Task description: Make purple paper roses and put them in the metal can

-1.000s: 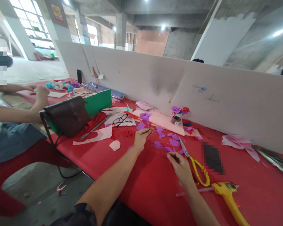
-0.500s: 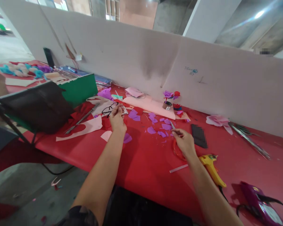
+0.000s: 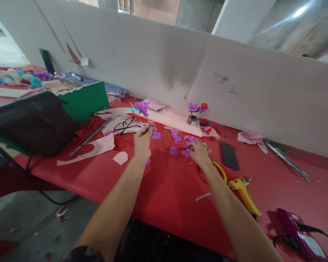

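Observation:
My left hand [image 3: 143,140] is closed in a pinch on the thin stem of a purple paper flower [image 3: 141,107], which tilts up and away above the fingers. Over the scattered purple petals [image 3: 175,136] my right hand [image 3: 200,152] reaches down. Its bent fingers are closed at a purple petal, whose grip is partly hidden by the hand. Just behind that hand a yellow curved tool handle [image 3: 220,169] shows on the red table [image 3: 164,196]. Black-framed glasses [image 3: 124,126] lie left of my left hand, with a pale pink cut piece [image 3: 120,158] nearer me.
A yellow glue gun [image 3: 244,194] and a purple corded device [image 3: 300,233] lie at the right. A blurred dark phone-shaped object [image 3: 229,155] rests beside my right hand. Finished paper flowers stand in a small roll [image 3: 192,120] by the wall. A dark bag [image 3: 35,122] is at left.
My left hand has moved slightly right, and the purple flower has come right with it. My right hand has moved left onto the petals, uncovering the yellow handle; the grey tip no longer shows.

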`<state>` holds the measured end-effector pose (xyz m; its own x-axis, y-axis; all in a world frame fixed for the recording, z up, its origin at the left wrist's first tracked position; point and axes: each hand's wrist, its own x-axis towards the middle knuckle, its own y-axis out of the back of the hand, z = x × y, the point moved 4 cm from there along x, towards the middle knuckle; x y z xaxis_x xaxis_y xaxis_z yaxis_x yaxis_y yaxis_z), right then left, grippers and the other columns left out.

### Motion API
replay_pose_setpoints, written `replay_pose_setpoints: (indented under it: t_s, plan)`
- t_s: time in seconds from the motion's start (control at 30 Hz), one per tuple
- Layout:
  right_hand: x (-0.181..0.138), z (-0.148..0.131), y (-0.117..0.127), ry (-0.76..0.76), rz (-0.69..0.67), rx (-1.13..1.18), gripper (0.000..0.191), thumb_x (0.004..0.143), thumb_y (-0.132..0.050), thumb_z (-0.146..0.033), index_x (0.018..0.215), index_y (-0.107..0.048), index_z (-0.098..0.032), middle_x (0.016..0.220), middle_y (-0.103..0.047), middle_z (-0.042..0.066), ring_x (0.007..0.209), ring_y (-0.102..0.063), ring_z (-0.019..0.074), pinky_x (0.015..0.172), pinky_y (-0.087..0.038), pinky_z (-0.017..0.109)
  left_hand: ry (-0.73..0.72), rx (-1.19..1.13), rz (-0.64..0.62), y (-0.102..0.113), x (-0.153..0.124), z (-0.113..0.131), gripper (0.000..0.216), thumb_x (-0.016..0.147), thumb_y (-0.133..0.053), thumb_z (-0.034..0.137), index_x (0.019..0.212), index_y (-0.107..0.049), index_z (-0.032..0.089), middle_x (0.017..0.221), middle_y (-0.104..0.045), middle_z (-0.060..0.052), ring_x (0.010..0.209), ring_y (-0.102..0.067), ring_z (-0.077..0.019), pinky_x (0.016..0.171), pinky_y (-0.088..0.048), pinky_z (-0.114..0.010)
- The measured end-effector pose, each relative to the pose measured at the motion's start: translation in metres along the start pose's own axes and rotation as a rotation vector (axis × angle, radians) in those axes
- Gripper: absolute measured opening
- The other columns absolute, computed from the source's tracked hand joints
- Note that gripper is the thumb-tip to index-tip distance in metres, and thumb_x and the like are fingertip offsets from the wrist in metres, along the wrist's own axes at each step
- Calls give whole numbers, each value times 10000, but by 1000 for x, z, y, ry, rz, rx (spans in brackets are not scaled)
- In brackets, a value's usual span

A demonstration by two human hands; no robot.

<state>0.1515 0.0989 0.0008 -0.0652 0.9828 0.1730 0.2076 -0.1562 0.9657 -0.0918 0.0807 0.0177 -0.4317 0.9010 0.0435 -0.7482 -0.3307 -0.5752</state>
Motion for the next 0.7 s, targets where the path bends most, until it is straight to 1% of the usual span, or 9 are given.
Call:
replay_pose_setpoints:
  t_s: [0.1, 0.17, 0.27, 0.33, 0.37, 0.43, 0.53, 0.63, 0.7]
  plan:
    - [2, 4, 8, -56, 13, -18, 156, 776, -581, -260, 834, -721, -220, 968, -706, 83, 973, -575, 281, 859, -384, 416, -5, 8, 15, 1, -2, 1, 109, 671, -666, 147, 766, -716, 158, 701, -631, -2, 592, -498, -57, 519, -303, -187]
    - [4, 7, 12, -93, 23, -30, 188, 786, -561, -275, 850, -728, -217, 962, -708, 100, 983, -566, 313, 827, -394, 434, 17, 22, 26, 2, -2, 0, 118, 673, -668, 155, 778, -719, 161, 702, -635, -1, 597, -503, -58, 524, -303, -189]
    - [8, 7, 15, -110, 32, -39, 256, 767, -572, -263, 971, -716, -205, 1031, -698, 116, 1029, -550, 328, 851, -389, 442, 48, 18, 62, 3, -2, -2, 125, 663, -679, 162, 781, -720, 165, 699, -642, 2, 596, -507, -57, 523, -299, -188]
    - [12, 2, 13, -104, 21, -27, 304, 758, -579, -261, 1037, -697, -227, 1082, -691, 89, 1053, -547, 317, 875, -383, 432, 46, -3, 94, 4, -2, -2, 120, 654, -688, 163, 769, -719, 163, 687, -640, 2, 589, -503, -57, 523, -302, -185]
    - [15, -2, 11, -99, 11, -18, 297, 760, -575, -261, 1029, -699, -242, 1089, -692, 71, 1057, -550, 307, 884, -382, 425, 45, -11, 108, 3, -2, -2, 117, 650, -691, 165, 763, -718, 161, 681, -638, 1, 590, -504, -59, 527, -311, -184]
    - [23, -11, 5, -91, -11, -1, 244, 780, -550, -258, 951, -723, -254, 1066, -702, 53, 1056, -559, 293, 894, -380, 412, 49, -21, 135, 2, -3, -2, 113, 642, -701, 172, 753, -717, 159, 676, -639, -1, 595, -512, -64, 548, -340, -186]
    - [38, -23, -6, -111, -25, 14, 237, 808, -522, -280, 890, -736, -223, 1023, -706, 95, 1072, -553, 320, 888, -383, 441, 72, -37, 145, 0, -5, -2, 120, 631, -715, 172, 751, -717, 160, 694, -650, -2, 613, -529, -68, 599, -381, -195]
    - [50, -29, -15, -150, -39, 45, 207, 778, -567, -292, 866, -734, -209, 1009, -702, 120, 1100, -532, 359, 872, -385, 485, 103, -39, 133, 0, -6, -4, 133, 625, -720, 164, 758, -716, 153, 693, -649, -1, 617, -528, -66, 623, -390, -199]
    - [53, -29, -17, -162, -51, 85, 168, 755, -590, -270, 833, -731, -224, 997, -709, 97, 1091, -542, 343, 873, -390, 474, 121, -28, 133, 0, -6, -5, 138, 624, -720, 172, 761, -716, 153, 683, -643, 0, 611, -520, -66, 617, -381, -200]
